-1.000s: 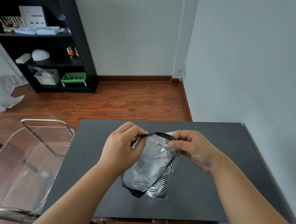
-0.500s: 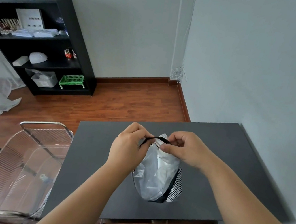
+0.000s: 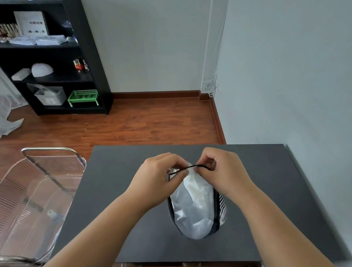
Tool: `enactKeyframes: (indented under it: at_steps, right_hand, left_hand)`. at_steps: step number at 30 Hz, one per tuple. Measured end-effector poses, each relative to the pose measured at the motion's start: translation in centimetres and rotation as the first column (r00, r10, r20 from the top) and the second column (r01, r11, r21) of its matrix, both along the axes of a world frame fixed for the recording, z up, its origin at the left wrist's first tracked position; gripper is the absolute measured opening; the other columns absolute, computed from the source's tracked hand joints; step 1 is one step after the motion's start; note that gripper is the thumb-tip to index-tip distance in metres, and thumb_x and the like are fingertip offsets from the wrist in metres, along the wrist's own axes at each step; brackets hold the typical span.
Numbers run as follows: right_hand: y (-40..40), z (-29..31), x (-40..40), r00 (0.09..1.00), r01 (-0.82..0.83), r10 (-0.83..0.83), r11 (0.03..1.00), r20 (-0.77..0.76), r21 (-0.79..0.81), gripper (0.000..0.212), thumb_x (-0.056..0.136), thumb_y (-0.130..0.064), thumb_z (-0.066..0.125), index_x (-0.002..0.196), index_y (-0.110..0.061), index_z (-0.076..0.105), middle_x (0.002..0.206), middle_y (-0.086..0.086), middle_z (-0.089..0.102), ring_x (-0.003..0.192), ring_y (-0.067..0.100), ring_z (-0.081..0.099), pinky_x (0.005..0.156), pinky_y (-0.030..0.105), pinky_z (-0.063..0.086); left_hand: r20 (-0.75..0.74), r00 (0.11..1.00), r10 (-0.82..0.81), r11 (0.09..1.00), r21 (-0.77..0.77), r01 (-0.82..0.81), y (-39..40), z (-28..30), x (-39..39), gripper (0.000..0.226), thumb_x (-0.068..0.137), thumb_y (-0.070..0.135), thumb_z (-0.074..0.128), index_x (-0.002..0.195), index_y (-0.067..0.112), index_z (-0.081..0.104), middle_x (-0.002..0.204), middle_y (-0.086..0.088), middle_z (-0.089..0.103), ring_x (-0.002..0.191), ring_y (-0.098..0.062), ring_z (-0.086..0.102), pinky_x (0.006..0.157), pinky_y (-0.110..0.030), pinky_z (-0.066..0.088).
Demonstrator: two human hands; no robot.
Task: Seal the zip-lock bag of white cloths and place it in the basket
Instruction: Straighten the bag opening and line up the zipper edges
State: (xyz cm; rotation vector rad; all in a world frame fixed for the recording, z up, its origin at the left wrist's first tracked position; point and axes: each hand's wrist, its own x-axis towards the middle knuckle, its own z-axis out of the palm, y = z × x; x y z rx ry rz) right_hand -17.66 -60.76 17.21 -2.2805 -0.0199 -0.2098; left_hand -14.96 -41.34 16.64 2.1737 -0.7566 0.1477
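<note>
Up over the dark tabletop (image 3: 264, 192), both forearms reach in from the lower edge and meet at the top of the bag (image 3: 192, 213); the left hand (image 3: 156, 180) is curled, knuckles up, its grip pinched on the left end of the black zip strip (image 3: 188, 168); the right hand (image 3: 221, 174) is bent at the wrist, thumb and forefinger pinched on the strip's right end; the strip runs taut and slightly tilted between the two pinches. The bag hangs below the hands, clear-fronted with white cloths (image 3: 194, 191) showing through, a black rim round its sides and a striped panel at its right edge; whether its bottom touches the tabletop cannot be told; whether the seal is fully pressed shut is hidden by the fingers. The basket (image 3: 23, 202), clear and ribbed with a metal rim, stands left of the tabletop, well apart from the bag, its near end cut off by the frame.
</note>
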Motion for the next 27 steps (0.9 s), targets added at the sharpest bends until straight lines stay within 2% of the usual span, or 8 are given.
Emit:
enactKeyframes:
  at_steps: [4, 6, 9, 12, 15, 18, 23, 27]
  right_hand:
    - [0.4, -0.5, 0.0, 1.000, 0.008, -0.009, 0.998, 0.019, 0.068, 0.020, 0.075, -0.020, 0.080, 0.068, -0.027, 0.062, 0.053, -0.013, 0.055, 0.048, 0.001, 0.048, 0.049, 0.012, 0.037]
    - [0.2, -0.6, 0.0, 0.999, 0.022, -0.013, 0.982, -0.051, 0.188, 0.020, 0.072, -0.026, 0.084, 0.071, -0.026, 0.064, 0.054, -0.014, 0.056, 0.048, -0.001, 0.048, 0.051, 0.013, 0.039]
    - [-0.6, -0.9, -0.3, 0.976, 0.002, 0.069, 0.947, -0.209, 0.323, 0.024, 0.068, -0.025, 0.087, 0.075, -0.025, 0.064, 0.056, -0.012, 0.059, 0.051, 0.005, 0.051, 0.057, 0.024, 0.044]
    - [-1.2, -1.6, -0.7, 0.953, -0.005, 0.077, 0.970, -0.292, 0.242, 0.024, 0.068, -0.022, 0.085, 0.075, -0.026, 0.063, 0.052, -0.015, 0.054, 0.047, 0.003, 0.046, 0.053, 0.020, 0.041]
    - [-1.8, -2.0, -0.7, 0.971, 0.089, -0.052, 0.984, -0.233, 0.152, 0.024, 0.069, -0.020, 0.084, 0.068, -0.027, 0.061, 0.049, -0.019, 0.054, 0.045, -0.002, 0.047, 0.047, 0.011, 0.038]
    - [-2.0, -1.9, -0.2, 0.986, 0.142, -0.133, 0.986, -0.103, 0.090, 0.029, 0.069, -0.017, 0.082, 0.061, -0.027, 0.056, 0.049, -0.018, 0.053, 0.048, -0.002, 0.048, 0.049, 0.009, 0.039]
    - [-1.7, -2.0, 0.1, 0.998, 0.063, -0.060, 0.991, -0.028, 0.122, 0.029, 0.072, -0.016, 0.082, 0.064, -0.027, 0.057, 0.056, -0.013, 0.055, 0.051, -0.001, 0.049, 0.052, 0.010, 0.041]
    - [-1.4, -2.5, 0.1, 0.998, 0.025, -0.017, 0.988, -0.055, 0.155, 0.024, 0.072, -0.020, 0.082, 0.070, -0.028, 0.059, 0.056, -0.014, 0.054, 0.051, 0.000, 0.048, 0.053, 0.013, 0.042]
  left_hand:
    - [0.052, 0.995, 0.082, 0.996, 0.033, -0.084, -0.9, 0.0, 0.3, 0.011, 0.085, 0.017, 0.074, 0.092, 0.025, 0.077, 0.080, 0.012, 0.068, 0.071, -0.009, 0.064, 0.066, -0.034, 0.055]
    - [0.090, 0.984, 0.155, 0.987, 0.034, -0.158, -1.1, 0.0, 0.5, 0.011, 0.084, 0.017, 0.074, 0.089, 0.026, 0.077, 0.078, 0.011, 0.068, 0.068, -0.010, 0.063, 0.062, -0.034, 0.054]
    - [0.108, 0.969, 0.222, 0.974, 0.027, -0.226, -1.1, 0.2, 0.8, 0.013, 0.084, 0.017, 0.074, 0.088, 0.030, 0.077, 0.076, 0.012, 0.067, 0.065, -0.009, 0.062, 0.058, -0.033, 0.054]
    - [0.097, 0.963, 0.251, 0.967, 0.013, -0.253, -1.0, 0.3, 0.9, 0.016, 0.083, 0.018, 0.074, 0.087, 0.033, 0.076, 0.075, 0.013, 0.068, 0.064, -0.006, 0.062, 0.058, -0.033, 0.054]
    - [0.048, 0.963, 0.265, 0.964, 0.006, -0.266, -0.7, 0.2, 1.1, 0.019, 0.080, 0.017, 0.075, 0.081, 0.035, 0.073, 0.077, 0.017, 0.068, 0.065, -0.004, 0.063, 0.059, -0.030, 0.054]
    - [0.002, 0.976, 0.217, 0.973, 0.073, -0.217, -0.6, -0.1, 1.3, 0.023, 0.076, 0.009, 0.072, 0.075, 0.032, 0.069, 0.079, 0.016, 0.067, 0.069, -0.004, 0.064, 0.062, -0.034, 0.056]
    - [-0.040, 0.999, 0.033, 0.982, 0.185, -0.025, -2.1, -0.6, 1.3, 0.023, 0.083, 0.019, 0.073, 0.101, 0.033, 0.068, 0.095, 0.018, 0.069, 0.089, 0.000, 0.063, 0.076, -0.025, 0.053]
    - [-0.001, 1.000, 0.030, 0.985, 0.172, -0.029, -3.4, -1.0, 1.6, 0.012, 0.086, 0.019, 0.072, 0.095, 0.025, 0.077, 0.088, 0.010, 0.072, 0.080, -0.010, 0.066, 0.072, -0.032, 0.055]
